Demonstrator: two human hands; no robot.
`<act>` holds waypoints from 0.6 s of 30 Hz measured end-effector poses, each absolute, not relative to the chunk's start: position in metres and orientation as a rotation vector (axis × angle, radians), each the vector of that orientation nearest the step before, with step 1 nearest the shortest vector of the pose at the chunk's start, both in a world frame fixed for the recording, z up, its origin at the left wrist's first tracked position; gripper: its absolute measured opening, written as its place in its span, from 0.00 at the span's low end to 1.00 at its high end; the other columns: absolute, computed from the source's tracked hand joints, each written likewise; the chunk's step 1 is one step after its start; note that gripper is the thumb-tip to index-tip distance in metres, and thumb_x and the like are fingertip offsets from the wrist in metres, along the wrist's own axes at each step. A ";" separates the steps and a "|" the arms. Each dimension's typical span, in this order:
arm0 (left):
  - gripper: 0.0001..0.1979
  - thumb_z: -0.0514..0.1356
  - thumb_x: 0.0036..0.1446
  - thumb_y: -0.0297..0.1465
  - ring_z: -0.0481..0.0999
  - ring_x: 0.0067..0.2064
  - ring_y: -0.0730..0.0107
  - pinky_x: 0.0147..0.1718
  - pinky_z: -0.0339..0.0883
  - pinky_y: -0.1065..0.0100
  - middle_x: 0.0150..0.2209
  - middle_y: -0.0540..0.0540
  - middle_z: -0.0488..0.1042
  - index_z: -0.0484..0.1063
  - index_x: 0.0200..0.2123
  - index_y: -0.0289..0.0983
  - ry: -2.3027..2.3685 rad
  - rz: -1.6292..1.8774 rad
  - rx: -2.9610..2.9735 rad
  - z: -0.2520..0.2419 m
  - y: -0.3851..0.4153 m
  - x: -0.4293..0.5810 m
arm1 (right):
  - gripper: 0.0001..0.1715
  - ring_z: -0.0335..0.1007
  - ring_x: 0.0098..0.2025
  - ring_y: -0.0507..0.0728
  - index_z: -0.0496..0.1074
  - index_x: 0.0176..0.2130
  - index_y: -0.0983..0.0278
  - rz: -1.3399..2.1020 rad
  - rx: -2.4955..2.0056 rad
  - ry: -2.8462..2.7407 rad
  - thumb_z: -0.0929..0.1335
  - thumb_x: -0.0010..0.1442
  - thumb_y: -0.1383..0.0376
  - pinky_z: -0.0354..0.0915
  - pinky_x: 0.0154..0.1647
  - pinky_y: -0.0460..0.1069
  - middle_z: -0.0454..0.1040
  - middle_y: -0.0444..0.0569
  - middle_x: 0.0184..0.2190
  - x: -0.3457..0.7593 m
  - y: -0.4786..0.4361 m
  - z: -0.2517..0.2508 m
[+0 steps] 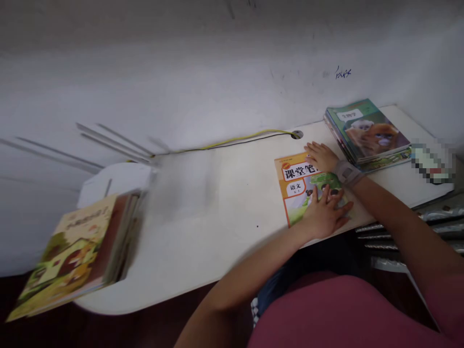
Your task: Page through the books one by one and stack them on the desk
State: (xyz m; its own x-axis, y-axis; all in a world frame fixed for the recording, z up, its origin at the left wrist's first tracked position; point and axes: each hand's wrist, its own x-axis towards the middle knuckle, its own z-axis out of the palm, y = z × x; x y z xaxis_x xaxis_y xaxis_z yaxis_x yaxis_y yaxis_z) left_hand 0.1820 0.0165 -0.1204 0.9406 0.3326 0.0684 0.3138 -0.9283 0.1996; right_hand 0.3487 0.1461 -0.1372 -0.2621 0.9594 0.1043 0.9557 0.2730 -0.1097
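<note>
An orange-bordered book (295,191) with Chinese characters on its cover lies flat on the white table (188,232), near the front edge. My left hand (324,212) rests with spread fingers on the book's lower right part. On its upper right part lies my right hand (322,157), fingers stretched out, with a band around the wrist. Neither hand grips anything. Just right of my right hand is a stack of books (379,135) with monkeys on the top cover.
Books (72,256) with a yellow illustrated cover sit at the table's left end. A yellow cable (232,139) and a dark one run along the wall to a round hole (297,135). A blurred-out item lies at the right end.
</note>
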 end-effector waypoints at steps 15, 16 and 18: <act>0.23 0.49 0.63 0.45 0.68 0.48 0.57 0.52 0.57 0.55 0.44 0.39 0.73 0.75 0.46 0.37 0.170 0.410 2.911 -0.117 0.015 0.180 | 0.33 0.42 0.68 0.67 0.55 0.63 0.75 -0.037 -1.891 -2.302 0.56 0.66 0.57 0.49 0.62 0.64 0.50 0.66 0.66 0.344 0.038 -0.150; 0.22 0.49 0.63 0.45 0.69 0.47 0.58 0.51 0.58 0.54 0.42 0.39 0.73 0.76 0.42 0.37 0.212 0.450 2.868 -0.116 0.016 0.179 | 0.32 0.42 0.68 0.66 0.55 0.63 0.75 -0.048 -1.852 -2.334 0.56 0.66 0.59 0.50 0.62 0.63 0.51 0.66 0.65 0.346 0.019 -0.152; 0.20 0.48 0.64 0.41 0.69 0.47 0.58 0.50 0.60 0.55 0.42 0.40 0.73 0.76 0.39 0.37 0.375 0.614 2.725 -0.115 0.021 0.173 | 0.32 0.41 0.68 0.65 0.54 0.63 0.76 -0.046 -1.786 -2.390 0.56 0.65 0.61 0.51 0.62 0.62 0.52 0.66 0.65 0.348 -0.015 -0.154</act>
State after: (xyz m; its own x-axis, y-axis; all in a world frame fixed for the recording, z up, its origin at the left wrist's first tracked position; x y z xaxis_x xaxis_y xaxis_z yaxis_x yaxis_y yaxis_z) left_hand 0.1731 0.0213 -0.1150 0.8730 0.3200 0.3680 0.1818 -0.9138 0.3633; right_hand 0.3484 -0.0154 -0.1542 -0.2758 0.9504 0.1441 0.9552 0.2877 -0.0696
